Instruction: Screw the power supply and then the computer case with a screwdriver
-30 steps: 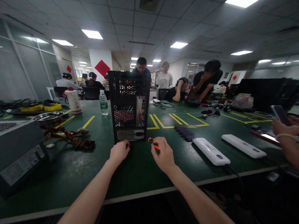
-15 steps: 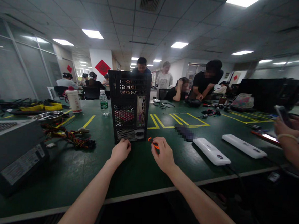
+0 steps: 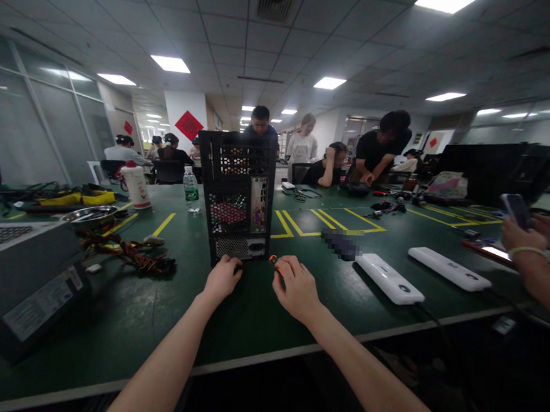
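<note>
A black computer tower (image 3: 238, 197) stands upright on the green table with its rear panel facing me. At the panel's lower edge, my left hand (image 3: 223, 280) has its fingers drawn together against or just before the case; whatever they may hold is hidden. Just right of the tower's bottom corner, my right hand (image 3: 297, 289) is closed around a small orange-and-black tool (image 3: 279, 266). Most of that tool is covered by my fingers, so its exact kind is unclear. Its visible end points toward the tower.
On the left sit a grey metal power supply (image 3: 29, 283), bundled cables (image 3: 135, 253) and a metal bowl (image 3: 90, 214). A water bottle (image 3: 191, 191) and white tumbler (image 3: 135, 185) stand behind. White power strips (image 3: 387, 278) lie right; another person's hand (image 3: 522, 236) holds a phone.
My right hand has shifted slightly down and left, and the orange-and-black tool has turned, showing less orange. My left hand stays nearly in place. The other person's phone has moved slightly left.
</note>
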A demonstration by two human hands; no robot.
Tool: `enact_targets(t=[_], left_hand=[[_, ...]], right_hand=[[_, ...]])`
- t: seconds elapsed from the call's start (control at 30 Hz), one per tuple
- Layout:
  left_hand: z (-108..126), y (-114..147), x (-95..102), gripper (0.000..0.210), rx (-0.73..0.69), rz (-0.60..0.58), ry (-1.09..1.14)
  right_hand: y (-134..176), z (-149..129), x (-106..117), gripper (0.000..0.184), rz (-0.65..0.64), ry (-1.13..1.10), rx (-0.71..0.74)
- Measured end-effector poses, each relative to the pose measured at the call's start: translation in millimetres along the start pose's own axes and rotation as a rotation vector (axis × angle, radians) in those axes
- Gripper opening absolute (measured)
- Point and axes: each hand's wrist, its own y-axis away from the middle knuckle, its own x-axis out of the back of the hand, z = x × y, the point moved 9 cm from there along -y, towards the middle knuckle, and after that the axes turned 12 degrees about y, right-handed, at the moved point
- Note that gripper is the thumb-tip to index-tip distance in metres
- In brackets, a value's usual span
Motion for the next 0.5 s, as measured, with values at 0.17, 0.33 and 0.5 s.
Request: enact_targets(t=[0.17, 0.33, 0.5], left_hand=[[-1.1, -0.1, 0.1, 0.020, 0.011, -0.003, 0.021], [0.5, 0.0, 1.0, 0.017, 0.007, 0.001, 0.020], [1.3, -0.2, 0.5, 0.016, -0.002, 0.002, -0.002]], right_hand=[[0.5, 4.4, 0.6, 0.015, 0.004, 0.024, -0.025], [0.1, 5.2, 0.3, 0.015, -0.023, 0.055, -0.040], [0.3, -2.4, -0.4, 0.015, -0.017, 0.044, 0.025]])
